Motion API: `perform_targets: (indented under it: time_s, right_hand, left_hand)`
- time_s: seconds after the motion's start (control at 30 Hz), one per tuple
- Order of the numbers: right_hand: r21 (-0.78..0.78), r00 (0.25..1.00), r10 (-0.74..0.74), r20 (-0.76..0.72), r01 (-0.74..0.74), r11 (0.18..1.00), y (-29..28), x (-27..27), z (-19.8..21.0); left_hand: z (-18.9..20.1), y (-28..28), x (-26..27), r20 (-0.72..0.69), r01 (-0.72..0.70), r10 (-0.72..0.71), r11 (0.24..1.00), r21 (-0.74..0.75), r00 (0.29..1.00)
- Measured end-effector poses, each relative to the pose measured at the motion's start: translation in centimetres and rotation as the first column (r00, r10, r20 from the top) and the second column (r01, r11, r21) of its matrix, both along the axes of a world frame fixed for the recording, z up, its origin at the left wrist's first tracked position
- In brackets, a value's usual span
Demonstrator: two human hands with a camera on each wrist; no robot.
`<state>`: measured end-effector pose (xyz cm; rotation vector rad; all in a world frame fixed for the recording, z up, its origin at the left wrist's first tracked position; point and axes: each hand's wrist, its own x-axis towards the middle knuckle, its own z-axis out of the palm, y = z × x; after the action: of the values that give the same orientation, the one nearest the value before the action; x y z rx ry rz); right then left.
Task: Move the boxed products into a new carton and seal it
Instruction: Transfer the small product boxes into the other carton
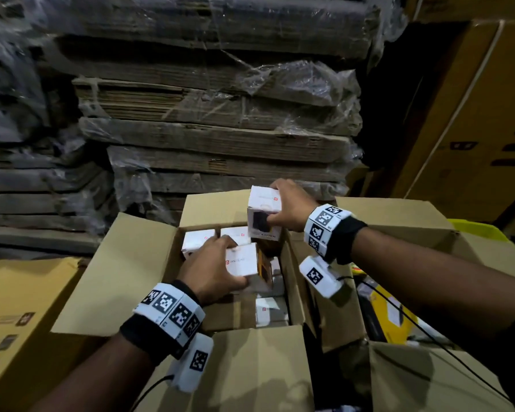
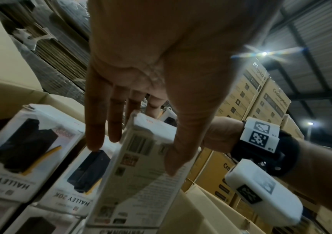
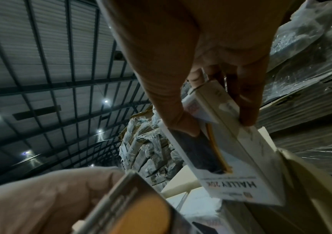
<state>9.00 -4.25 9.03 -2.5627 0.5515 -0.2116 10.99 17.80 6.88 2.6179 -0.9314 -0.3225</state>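
Observation:
An open brown carton [image 1: 125, 263] stands in front of me with several white product boxes [image 1: 198, 240] standing upright inside. My left hand [image 1: 211, 269] grips one white box [image 1: 244, 263] from above, over the carton's middle; in the left wrist view the thumb and fingers clamp that box [image 2: 141, 166] on both sides. My right hand [image 1: 289, 208] grips another white box [image 1: 263, 212] at the carton's far right corner, raised above the others. The right wrist view shows this "HALLEY 20K" box [image 3: 231, 158] pinched between thumb and fingers.
Shrink-wrapped stacks of flat cardboard [image 1: 208, 120] rise behind the carton. A second open carton [image 1: 399, 221] sits to the right, with a yellow item [image 1: 393, 313] inside. Printed brown cartons stand at the left [image 1: 21, 307] and far right [image 1: 470, 114].

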Motion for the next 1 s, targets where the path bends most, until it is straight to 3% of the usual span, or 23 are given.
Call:
perform_targets:
  time_s: [0.37, 0.5, 0.8, 1.0]
  right_hand:
    - [-0.123, 0.993, -0.019, -0.116, 0.004, 0.992, 0.2, 0.6, 0.6]
    - [-0.244, 0.991, 0.018, -0.136, -0.051, 0.968, 0.5, 0.5, 0.9]
    - [-0.401, 0.937, 0.025, -0.348, -0.173, 0.900, 1.5, 1.8, -2.8]
    - [-0.457, 0.945, 0.025, -0.326, -0.181, 0.871, 1.5, 2.2, -4.8]
  left_hand:
    - [-3.0, -1.3, -0.7, -0.061, 0.079, -0.075, 0.996, 0.052, 0.995]
    - [-3.6, -1.8, -0.8, -0.057, 0.101, -0.097, 0.993, 0.067, 0.994]
    - [-3.5, -3.2, -0.3, -0.053, 0.070, -0.064, 0.992, 0.103, 0.997]
    - [-3.9, -4.5, 0.6, -0.085, 0.059, -0.048, 0.990, 0.126, 0.995]
